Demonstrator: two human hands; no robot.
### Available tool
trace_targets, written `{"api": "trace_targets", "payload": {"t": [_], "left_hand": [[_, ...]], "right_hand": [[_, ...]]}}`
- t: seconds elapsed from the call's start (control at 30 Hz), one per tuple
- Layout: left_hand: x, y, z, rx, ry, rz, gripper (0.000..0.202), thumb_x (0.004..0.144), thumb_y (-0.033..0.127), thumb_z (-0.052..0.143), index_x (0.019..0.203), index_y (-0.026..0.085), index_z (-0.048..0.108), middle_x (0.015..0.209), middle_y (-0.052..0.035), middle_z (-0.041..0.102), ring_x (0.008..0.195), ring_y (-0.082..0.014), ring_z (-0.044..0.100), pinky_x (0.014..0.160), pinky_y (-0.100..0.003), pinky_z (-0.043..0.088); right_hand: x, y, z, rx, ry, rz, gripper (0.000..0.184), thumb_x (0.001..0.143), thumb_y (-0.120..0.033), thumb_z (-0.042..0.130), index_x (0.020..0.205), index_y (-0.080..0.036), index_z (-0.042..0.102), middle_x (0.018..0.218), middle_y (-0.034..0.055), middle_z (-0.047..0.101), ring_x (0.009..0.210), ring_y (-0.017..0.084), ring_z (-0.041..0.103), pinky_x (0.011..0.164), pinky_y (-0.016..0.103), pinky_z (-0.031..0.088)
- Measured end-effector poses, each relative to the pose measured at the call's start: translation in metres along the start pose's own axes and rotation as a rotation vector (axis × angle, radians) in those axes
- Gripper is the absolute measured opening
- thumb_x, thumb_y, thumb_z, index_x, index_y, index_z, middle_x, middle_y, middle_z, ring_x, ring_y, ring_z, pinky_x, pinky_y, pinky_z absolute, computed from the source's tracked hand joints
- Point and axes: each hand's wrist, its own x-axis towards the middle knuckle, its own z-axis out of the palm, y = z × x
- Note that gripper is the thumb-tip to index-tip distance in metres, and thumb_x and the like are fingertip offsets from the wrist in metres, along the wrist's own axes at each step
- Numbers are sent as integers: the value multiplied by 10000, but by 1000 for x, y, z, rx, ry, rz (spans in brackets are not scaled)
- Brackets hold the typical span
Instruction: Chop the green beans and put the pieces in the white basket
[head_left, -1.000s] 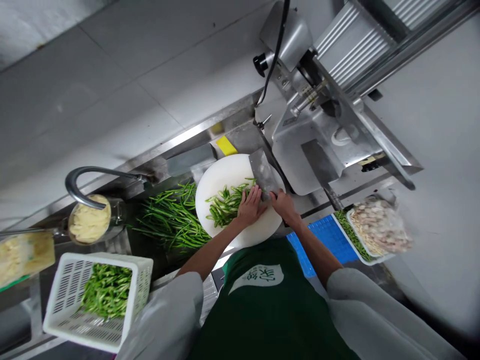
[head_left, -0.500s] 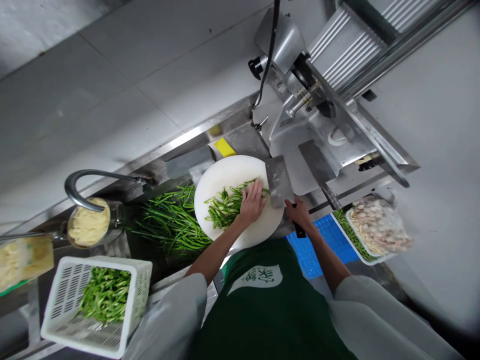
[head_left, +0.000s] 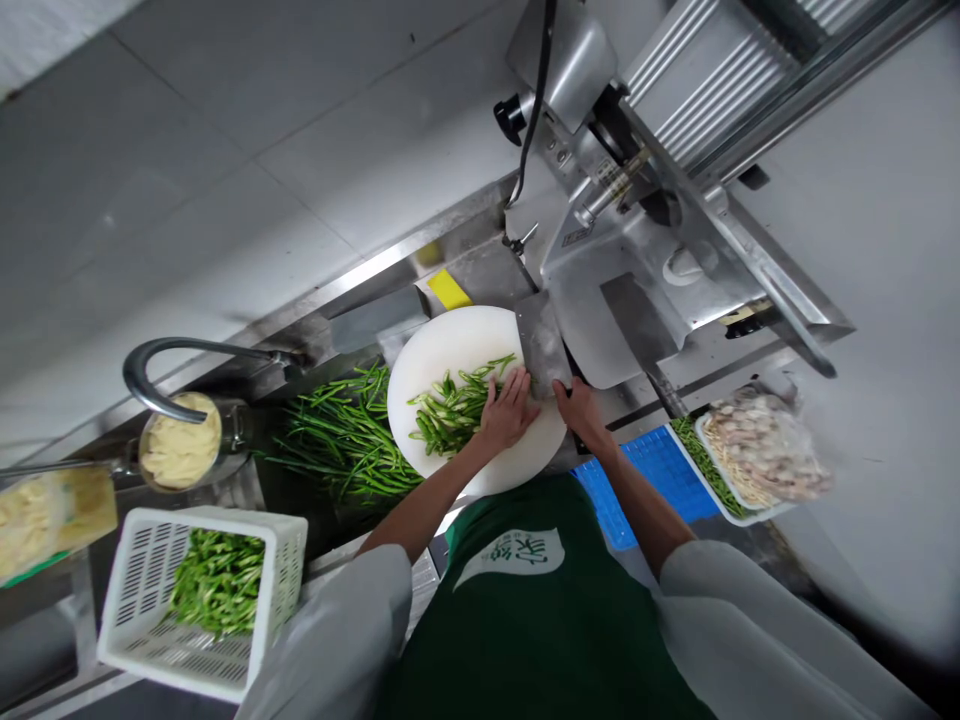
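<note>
A round white cutting board carries a pile of sliced green peppers. My left hand rests on the right side of this pile, fingers stretched out and lying flat, their tips close to the blade. In my right hand, fingers are wrapped round the handle of a cleaver. Its broad blade lies over the board's right edge, just right of my left fingertips. Long whole green peppers are heaped against the board's left side. My right hand mostly hides the cleaver's handle.
A white basket at lower left contains cut peppers. Beyond it are a faucet and a pot of pale slices. A metal slicing machine stands right, with another cleaver beside it. Trays of food lie farther right.
The cleaver and my right hand have moved left and slightly up, bringing the blade nearer my left fingers. My left hand has shifted slightly right, its fingers more spread.
</note>
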Motion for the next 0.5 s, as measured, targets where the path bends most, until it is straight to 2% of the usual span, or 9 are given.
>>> {"api": "trace_targets", "payload": {"t": [0.13,0.23,0.3,0.37,0.43,0.5], "left_hand": [[-4,5,-6,-18,-30,15,664,1074,481,296,1638,133,255,1681,-131,284,1588,-260,202,1291,-599,74],[-21,2,-21,-42,-41,27,665,1069,492,314,1642,160,254,1682,-120,289,1592,-266,187,1291,-599,53],[-47,-10,-31,-48,-8,-38,709,1047,523,381,1649,177,236,1688,-131,270,1597,-283,160,1290,-596,67],[-83,-30,-37,-43,54,-189,815,993,574,497,1654,194,211,1700,-157,225,1598,-320,133,1278,-609,111],[-123,-52,-34,-42,108,-373,1000,897,642,628,1657,179,171,1708,-206,153,1591,-379,115,1246,-641,190],[-153,-70,-24,-47,128,-498,1147,809,690,708,1650,139,157,1704,-260,81,1583,-425,99,1216,-643,262]], "right_hand": [[15,-19,-1,-61,45,-35,444,1035,-475,436,1112,-101,663,955,189,747,875,270,704,778,312,460],[22,-20,-15,-39,63,-82,418,1025,-472,442,1068,-126,672,932,173,748,891,269,695,778,303,453],[23,-12,-30,-3,95,-114,409,1014,-485,442,1021,-147,674,923,168,746,907,268,686,768,297,448],[21,4,-46,28,102,-109,411,997,-515,454,966,-165,668,874,158,738,880,262,677,738,294,442],[17,24,-60,43,48,-73,398,971,-536,489,909,-181,657,771,126,714,803,247,665,695,290,434],[10,45,-68,43,-24,-29,362,940,-530,539,861,-192,645,665,85,673,714,228,644,657,287,425]]}}
